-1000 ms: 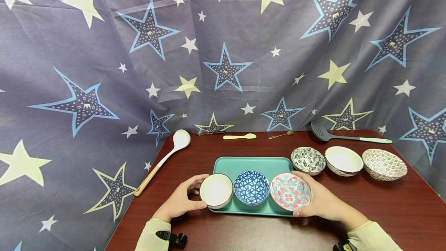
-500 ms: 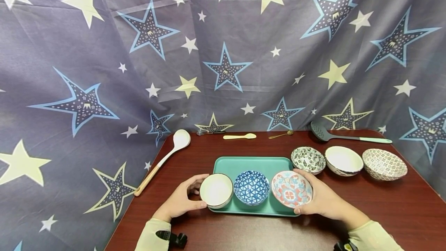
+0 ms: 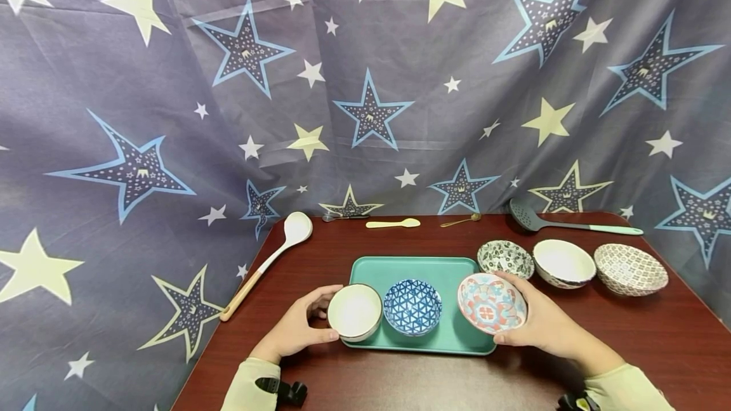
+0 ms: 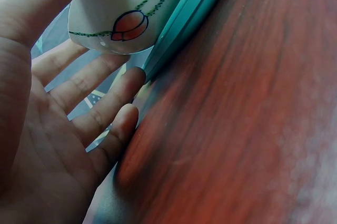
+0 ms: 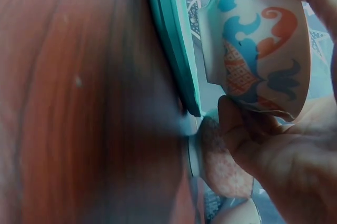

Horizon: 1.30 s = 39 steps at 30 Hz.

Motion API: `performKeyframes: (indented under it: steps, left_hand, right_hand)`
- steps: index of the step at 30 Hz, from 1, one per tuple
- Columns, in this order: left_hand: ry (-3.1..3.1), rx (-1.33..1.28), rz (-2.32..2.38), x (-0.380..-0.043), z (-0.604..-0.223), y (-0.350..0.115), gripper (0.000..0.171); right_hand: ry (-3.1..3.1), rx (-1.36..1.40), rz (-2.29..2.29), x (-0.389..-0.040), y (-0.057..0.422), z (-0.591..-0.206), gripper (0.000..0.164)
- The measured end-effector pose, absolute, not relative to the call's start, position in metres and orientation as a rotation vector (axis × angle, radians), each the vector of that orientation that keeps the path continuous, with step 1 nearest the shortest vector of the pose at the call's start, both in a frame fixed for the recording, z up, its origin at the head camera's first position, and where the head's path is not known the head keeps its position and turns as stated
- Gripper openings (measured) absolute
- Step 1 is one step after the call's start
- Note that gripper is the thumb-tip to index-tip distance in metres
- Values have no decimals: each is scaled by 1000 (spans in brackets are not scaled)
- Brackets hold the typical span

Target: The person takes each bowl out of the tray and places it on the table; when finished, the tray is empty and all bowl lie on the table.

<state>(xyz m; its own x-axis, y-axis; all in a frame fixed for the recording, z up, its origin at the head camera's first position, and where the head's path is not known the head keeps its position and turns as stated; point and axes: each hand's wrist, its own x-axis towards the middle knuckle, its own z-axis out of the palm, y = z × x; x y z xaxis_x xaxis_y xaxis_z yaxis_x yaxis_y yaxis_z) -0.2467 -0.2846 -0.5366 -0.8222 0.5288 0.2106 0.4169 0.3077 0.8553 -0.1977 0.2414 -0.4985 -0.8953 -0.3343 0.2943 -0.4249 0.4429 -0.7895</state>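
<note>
My left hand [image 3: 299, 328] holds a small cream bowl [image 3: 354, 313] at the left end of the green tray [image 3: 419, 266], thumb in front and fingers behind. In the left wrist view a red bud is painted on that bowl [image 4: 113, 8]. My right hand [image 3: 542, 325] grips a bowl with a red and blue floral pattern [image 3: 491, 304] by its side, over the tray's right end. The right wrist view shows this bowl [image 5: 263, 45] raised, its foot apart from the tray's edge [image 5: 171, 39]. Between the two sits a blue-and-white bowl [image 3: 412, 307] on the tray.
Right of the tray stand a black-and-white leaf-patterned bowl [image 3: 502, 260], a white bowl [image 3: 564, 262] and a brown-patterned bowl [image 3: 630, 269]. A skimmer [image 3: 531, 219] and a small cream spoon [image 3: 394, 224] lie at the back. A white ladle [image 3: 297, 230] lies left.
My right hand has lifted the red and blue floral bowl and carried it to the right, off its spot on the tray. The left hand and cream bowl have stayed still.
</note>
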Motion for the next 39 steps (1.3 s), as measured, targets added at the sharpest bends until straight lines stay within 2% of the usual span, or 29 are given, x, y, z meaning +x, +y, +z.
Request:
performKeyframes:
  steps: [20, 29, 39]
  left_hand:
    - [2447, 911, 1555, -247, -538, -285, 83]
    - [2447, 936, 1567, -248, -540, -284, 83]
    - [2447, 919, 1564, -246, -538, -284, 83]
  right_hand:
    - [-2614, 615, 1372, -190, 274, -507, 110]
    - [-2675, 562, 1322, -188, 279, -510, 114]
    - [-2649, 595, 1377, -185, 280, -511, 111]
